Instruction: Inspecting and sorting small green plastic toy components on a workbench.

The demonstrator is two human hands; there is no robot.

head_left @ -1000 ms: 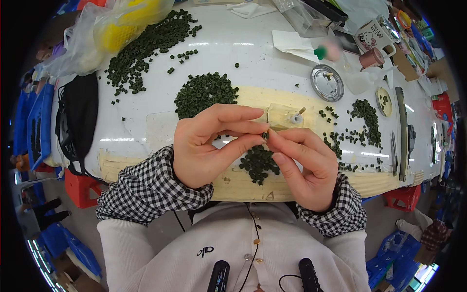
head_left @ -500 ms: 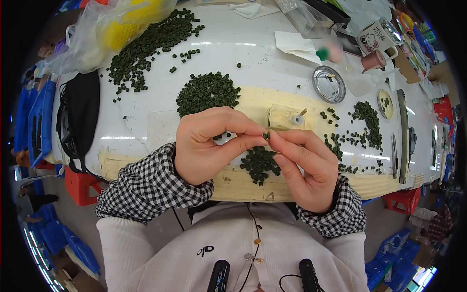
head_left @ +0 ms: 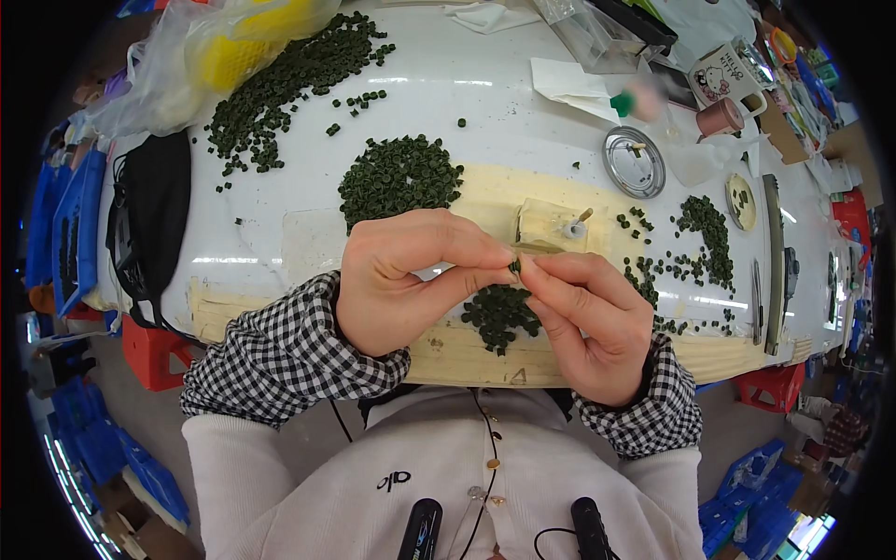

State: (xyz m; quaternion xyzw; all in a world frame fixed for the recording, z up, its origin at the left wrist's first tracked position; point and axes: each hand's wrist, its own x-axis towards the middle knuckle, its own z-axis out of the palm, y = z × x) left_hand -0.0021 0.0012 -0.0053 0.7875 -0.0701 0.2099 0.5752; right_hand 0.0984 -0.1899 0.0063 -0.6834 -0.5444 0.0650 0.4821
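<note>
Thumb and index finger of my left hand (head_left: 401,285) pinch a small dark green part (head_left: 514,268) above the near side of the table. Fingertips of my right hand (head_left: 597,322) meet the same piece from the right, its thumb tucked lower and its other fingers curled. The fingers partly cover the piece, so its exact shape is hard to make out. Just below my hands lies a small heap of dark green parts (head_left: 501,317). A larger round pile of green parts (head_left: 399,179) sits beyond my left hand. Behind my fingers stands a yellowish block (head_left: 551,224) with a short upright peg.
More green parts (head_left: 289,89) spread at the far left beside a clear plastic bag (head_left: 168,89). Others (head_left: 705,238) lie at right, near a round metal lid (head_left: 634,162), tweezers (head_left: 757,294) and a mug (head_left: 723,79). A black cloth bag (head_left: 154,219) rests at the left edge.
Both hands have shifted very slightly down and to the right with the small green part, which seems turned a little between the fingertips. The piles look the same.
</note>
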